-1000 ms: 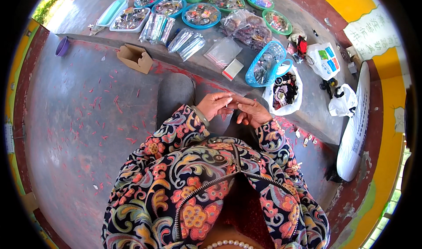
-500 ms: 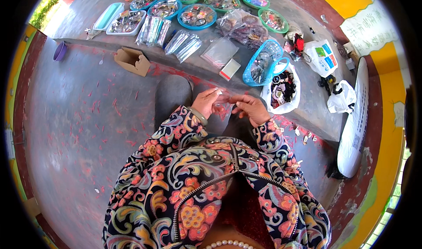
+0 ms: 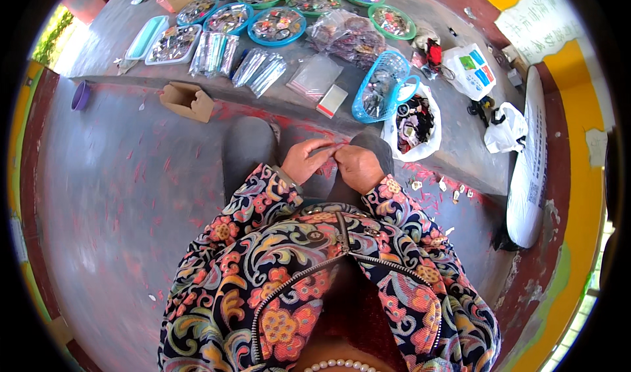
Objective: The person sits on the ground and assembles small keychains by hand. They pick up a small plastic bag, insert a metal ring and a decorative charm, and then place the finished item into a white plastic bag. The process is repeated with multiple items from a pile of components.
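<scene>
Over my lap, between my knees, my two hands meet at the fingertips. My left hand [image 3: 305, 161] is closed in a pinch, its thumb and fingers pointing toward the right one. My right hand [image 3: 359, 168] has its fingers curled in, with its back turned up. Whatever they pinch between them is hidden by the fingers. Just ahead of the hands, on the raised concrete ledge, lie a small white and red box [image 3: 332, 101] and a stack of clear plastic bags [image 3: 314, 76]. A blue basket [image 3: 376, 114] of small packed items stands ahead and to the right.
Beside the basket is a white bag [image 3: 427, 147] of dark small parts. Round trays of trinkets, such as a blue one [image 3: 277, 42], crowd the far ledge. An open cardboard box [image 3: 186, 102] and a purple bowl [image 3: 81, 96] stand on the floor at left.
My hands have drawn together, and the right has turned its back upward. The clear, thin piece seen between them before is now covered by fingers. The whole view has shifted slightly.
</scene>
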### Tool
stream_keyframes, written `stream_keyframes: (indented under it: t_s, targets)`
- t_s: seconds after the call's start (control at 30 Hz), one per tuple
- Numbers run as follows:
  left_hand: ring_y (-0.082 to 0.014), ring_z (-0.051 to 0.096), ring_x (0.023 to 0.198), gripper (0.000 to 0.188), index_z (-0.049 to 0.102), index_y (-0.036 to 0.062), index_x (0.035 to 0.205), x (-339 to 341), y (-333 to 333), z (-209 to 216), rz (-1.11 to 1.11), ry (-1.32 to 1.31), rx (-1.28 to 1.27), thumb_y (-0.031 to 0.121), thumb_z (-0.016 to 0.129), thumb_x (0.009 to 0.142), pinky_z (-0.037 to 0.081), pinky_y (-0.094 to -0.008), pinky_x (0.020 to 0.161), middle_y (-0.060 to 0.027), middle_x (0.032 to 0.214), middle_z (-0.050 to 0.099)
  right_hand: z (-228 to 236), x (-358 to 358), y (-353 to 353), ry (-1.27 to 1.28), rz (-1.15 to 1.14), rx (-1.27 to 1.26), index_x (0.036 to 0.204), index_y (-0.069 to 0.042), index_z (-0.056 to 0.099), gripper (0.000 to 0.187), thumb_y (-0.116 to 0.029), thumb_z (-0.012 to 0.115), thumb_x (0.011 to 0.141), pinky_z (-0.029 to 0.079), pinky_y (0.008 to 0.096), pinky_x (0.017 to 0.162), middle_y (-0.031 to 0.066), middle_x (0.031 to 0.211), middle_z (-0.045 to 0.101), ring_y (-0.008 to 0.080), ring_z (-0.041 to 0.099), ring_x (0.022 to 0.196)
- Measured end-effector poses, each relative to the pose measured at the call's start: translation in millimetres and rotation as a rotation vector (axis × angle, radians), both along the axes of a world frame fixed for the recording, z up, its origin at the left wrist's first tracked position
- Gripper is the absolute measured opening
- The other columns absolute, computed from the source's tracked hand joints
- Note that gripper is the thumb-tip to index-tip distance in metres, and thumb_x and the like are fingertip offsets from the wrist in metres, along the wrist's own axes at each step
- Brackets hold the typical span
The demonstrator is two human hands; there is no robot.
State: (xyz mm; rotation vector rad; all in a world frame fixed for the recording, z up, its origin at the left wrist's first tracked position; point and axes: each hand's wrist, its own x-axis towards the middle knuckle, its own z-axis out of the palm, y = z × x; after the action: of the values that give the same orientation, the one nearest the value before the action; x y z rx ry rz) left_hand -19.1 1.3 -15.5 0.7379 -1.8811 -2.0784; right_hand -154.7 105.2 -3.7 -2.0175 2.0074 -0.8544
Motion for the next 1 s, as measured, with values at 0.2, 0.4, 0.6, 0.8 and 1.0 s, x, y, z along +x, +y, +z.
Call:
stream_keyframes:
  t_s: [0.2,0.4,0.6,0.8,1.0]
  targets:
    - [-0.0082,0.055,0.068,0.021,0.058,0.0000,0.099,-3.8,3.1,-10.5,0.041,0.033,-0.083,0.012,0.047,0.085,0.046,-0.0210,0.055,-0.0053,0.085,0.059,0.2,-1.2,1.2,0.053,0.124,0.081,0.077,-0.005,0.054,0.010,-0.007,0.049,0.068,0.043,0.0392,0.062,0.0118,0.074,0.053,0.0300,0.053,0.073]
    - [-0.0107,0.057,0.067,0.021,0.058,-0.0054,0.094,-7.1,4.2,-26.0,0.108,0.113,-0.055,0.011,0.048,0.086,0.046,-0.0222,0.060,-0.0085,0.082,0.060,2.9,-0.9,0.9,0.059,0.225,-0.031,0.076,-0.003,0.052,0.014,-0.003,0.052,0.062,0.042,0.0368,0.064,0.0110,0.074,0.051,0.0290,0.052,0.072]
    - [-0.0063,0.054,0.069,0.021,0.059,-0.0047,0.092,-9.0,8.0,-17.5,0.103,0.030,-0.171,0.012,0.047,0.086,0.044,-0.0213,0.060,-0.0060,0.077,0.061,1.5,-5.0,4.9,0.082,0.221,0.034,0.080,-0.002,0.054,0.013,-0.008,0.049,0.069,0.042,0.0352,0.069,0.0118,0.080,0.054,0.0281,0.052,0.076]
    - [-0.0080,0.056,0.072,0.023,0.059,-0.0037,0.095,-10.4,5.3,-29.4,0.189,-0.057,-0.309,0.015,0.048,0.086,0.046,-0.0226,0.063,-0.0069,0.081,0.062,4.6,-13.5,10.5,-0.004,0.011,-0.137,0.092,-0.002,0.056,0.024,-0.007,0.052,0.069,0.045,0.0363,0.071,0.0132,0.093,0.057,0.0290,0.055,0.083]
    - [-0.0126,0.060,0.073,0.025,0.059,-0.0044,0.093,-15.2,8.6,-36.5,0.273,-0.001,-0.197,0.017,0.050,0.085,0.047,-0.0246,0.065,-0.0119,0.081,0.063,-10.7,-61.1,24.9,-0.177,-0.279,-0.195,0.092,-0.005,0.060,0.021,0.000,0.053,0.073,0.048,0.0309,0.067,0.0137,0.089,0.060,0.0280,0.059,0.079]
